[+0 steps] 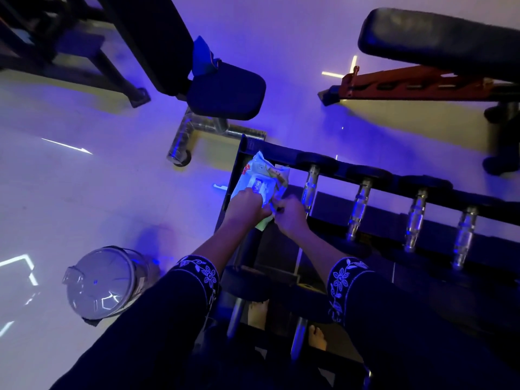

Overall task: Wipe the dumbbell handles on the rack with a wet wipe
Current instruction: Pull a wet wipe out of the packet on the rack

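The rack carries the dumbbell handles in a row to your right, none of them under a wipe yet. The wipes packet perches on the rack's left end, above open gaps. Your left hand grips it with curled fingers. Your right hand has its fingers bunched at the opening, but in the blue glare I cannot tell whether they hold a wipe. Pull too sharply and the packet could slide off the rail to the floor, or several wipes could come out clumped.

Four upper dumbbell handles, one wipes pack.
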Motion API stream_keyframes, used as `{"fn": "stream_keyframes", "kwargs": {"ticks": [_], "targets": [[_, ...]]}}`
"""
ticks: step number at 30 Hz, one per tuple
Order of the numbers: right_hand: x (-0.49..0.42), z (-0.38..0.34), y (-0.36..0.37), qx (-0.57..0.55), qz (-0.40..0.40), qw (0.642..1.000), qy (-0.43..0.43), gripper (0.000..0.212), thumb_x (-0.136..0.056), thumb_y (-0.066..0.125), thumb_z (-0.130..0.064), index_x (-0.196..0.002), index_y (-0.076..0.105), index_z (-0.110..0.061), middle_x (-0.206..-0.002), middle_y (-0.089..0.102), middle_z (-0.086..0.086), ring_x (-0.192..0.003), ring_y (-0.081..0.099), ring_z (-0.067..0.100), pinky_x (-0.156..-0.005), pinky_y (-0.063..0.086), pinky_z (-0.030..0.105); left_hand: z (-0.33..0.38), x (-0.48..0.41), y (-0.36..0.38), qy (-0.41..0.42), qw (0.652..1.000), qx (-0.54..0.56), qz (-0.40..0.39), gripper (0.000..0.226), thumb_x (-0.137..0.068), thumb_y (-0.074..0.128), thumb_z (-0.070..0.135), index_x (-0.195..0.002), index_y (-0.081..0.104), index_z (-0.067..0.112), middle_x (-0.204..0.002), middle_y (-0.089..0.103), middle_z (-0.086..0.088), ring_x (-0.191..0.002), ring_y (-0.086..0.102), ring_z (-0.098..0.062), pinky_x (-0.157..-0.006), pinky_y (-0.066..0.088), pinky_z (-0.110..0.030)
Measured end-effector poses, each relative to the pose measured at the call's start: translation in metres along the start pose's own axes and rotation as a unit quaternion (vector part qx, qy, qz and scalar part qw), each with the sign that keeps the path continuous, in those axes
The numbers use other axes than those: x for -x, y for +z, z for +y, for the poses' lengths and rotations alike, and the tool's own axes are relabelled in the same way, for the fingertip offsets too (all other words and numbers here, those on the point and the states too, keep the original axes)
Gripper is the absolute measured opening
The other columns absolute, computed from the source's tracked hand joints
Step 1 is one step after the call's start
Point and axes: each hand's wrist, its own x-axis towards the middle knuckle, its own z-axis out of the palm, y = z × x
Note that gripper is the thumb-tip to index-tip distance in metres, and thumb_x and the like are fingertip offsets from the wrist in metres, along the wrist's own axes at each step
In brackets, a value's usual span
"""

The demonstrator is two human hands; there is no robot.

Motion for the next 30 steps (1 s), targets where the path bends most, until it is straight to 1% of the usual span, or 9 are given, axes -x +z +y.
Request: {"fn": "stream_keyframes", "kwargs": {"ticks": [3, 5, 6, 9, 11, 18, 21, 26, 30], "targets": [[-0.001, 0.0, 0.001, 0.034, -0.006, 0.999, -0.004, 0.026, -0.087, 0.058, -0.006, -0.109, 0.07, -0.011, -0.103, 0.055, 0.017, -0.095, 0.059, 0.031, -0.081, 0.044, 0.03, 0.002, 0.002, -0.003, 0.022, 0.998, 0.032, -0.047, 0.031, -0.086, 0.064, 0.03, -0.098, 0.069, 0.001, -0.099, 0.062, -0.02, -0.092, 0.06, -0.033, -0.062, 0.034, -0.032], [-0.002, 0.0, 0.002, 0.037, -0.01, 0.999, -0.005, 0.024, -0.087, 0.057, -0.007, -0.107, 0.07, -0.01, -0.103, 0.056, 0.018, -0.095, 0.059, 0.031, -0.079, 0.043, 0.029, 0.0, 0.002, -0.008, 0.029, 0.989, 0.017, -0.141, 0.029, -0.039, 0.088, 0.026, -0.06, 0.07, 0.021, -0.058, 0.059, -0.004, -0.057, 0.058, -0.023, -0.048, 0.025, -0.023], [-0.003, 0.001, 0.002, 0.031, -0.011, 0.999, -0.001, 0.022, -0.087, 0.057, -0.008, -0.104, 0.071, -0.009, -0.102, 0.057, 0.018, -0.094, 0.059, 0.03, -0.076, 0.042, 0.028, -0.005, -0.002, -0.006, 0.065, 0.993, 0.015, -0.097, 0.035, -0.022, 0.088, 0.02, -0.047, 0.063, 0.025, -0.044, 0.05, 0.002, -0.045, 0.052, -0.019, -0.046, 0.019, -0.02], [-0.006, 0.003, 0.004, 0.039, -0.015, 0.999, 0.003, 0.017, -0.085, 0.057, -0.009, -0.094, 0.071, -0.007, -0.097, 0.058, 0.017, -0.09, 0.059, 0.027, -0.07, 0.035, 0.022, -0.009, 0.005, -0.012, -0.004, 0.99, 0.131, -0.043, 0.01, -0.068, 0.077, 0.015, -0.074, 0.07, 0.01, -0.072, 0.062, -0.014, -0.066, 0.061, -0.032, -0.052, 0.036, -0.032], [-0.008, 0.002, 0.004, 0.044, -0.025, 0.999, 0.01, 0.017, -0.082, 0.057, -0.007, -0.091, 0.072, -0.006, -0.091, 0.059, 0.015, -0.086, 0.058, 0.023, -0.069, 0.035, 0.022, -0.024, 0.003, -0.008, -0.028, 0.98, 0.18, 0.074, 0.024, -0.094, 0.051, 0.013, -0.083, 0.064, -0.005, -0.087, 0.06, -0.026, -0.077, 0.058, -0.038, -0.064, 0.033, -0.038], [-0.018, -0.02, -0.007, 0.011, 0.058, 0.998, 0.009, 0.019, -0.078, 0.052, -0.001, -0.065, 0.065, -0.007, -0.084, 0.049, 0.004, -0.067, 0.046, 0.019, -0.063, 0.033, 0.024, -0.048, 0.007, 0.019, -0.201, 0.838, 0.477, 0.172, 0.03, -0.096, 0.047, 0.012, -0.08, 0.067, -0.005, -0.076, 0.072, -0.016, -0.06, 0.064, -0.016, -0.065, 0.051, -0.02], [-0.023, -0.034, -0.008, 0.009, 0.077, 0.996, -0.041, 0.016, -0.082, 0.054, -0.002, -0.084, 0.07, -0.004, -0.091, 0.051, 0.005, -0.077, 0.051, 0.018, -0.068, 0.033, 0.021, -0.043, 0.007, 0.023, -0.199, 0.844, 0.464, 0.183, 0.029, -0.092, 0.053, 0.012, -0.069, 0.06, -0.003, -0.061, 0.062, -0.015, -0.057, 0.05, -0.017, -0.056, 0.038, -0.024], [-0.035, -0.036, 0.0, 0.13, 0.016, 0.988, -0.08, 0.016, -0.081, 0.052, -0.002, -0.071, 0.063, 0.002, -0.082, 0.053, 0.014, -0.083, 0.057, 0.031, -0.063, 0.029, 0.024, -0.034, 0.011, 0.02, -0.173, 0.875, 0.41, 0.19, 0.032, -0.091, 0.06, 0.014, -0.06, 0.054, 0.007, -0.048, 0.039, 0.003, -0.053, 0.038, -0.018, -0.053, 0.022, -0.026], [-0.041, -0.038, 0.003, 0.209, 0.01, 0.969, -0.131, 0.019, -0.089, 0.052, -0.014, -0.082, 0.063, 0.0, -0.104, 0.053, 0.015, -0.095, 0.053, 0.029, -0.07, 0.047, 0.031, -0.036, 0.007, 0.021, -0.175, 0.877, 0.4, 0.202, 0.035, -0.09, 0.06, 0.013, -0.058, 0.048, 0.009, -0.049, 0.038, -0.002, -0.055, 0.039, -0.021, -0.054, 0.023, -0.029]]}}
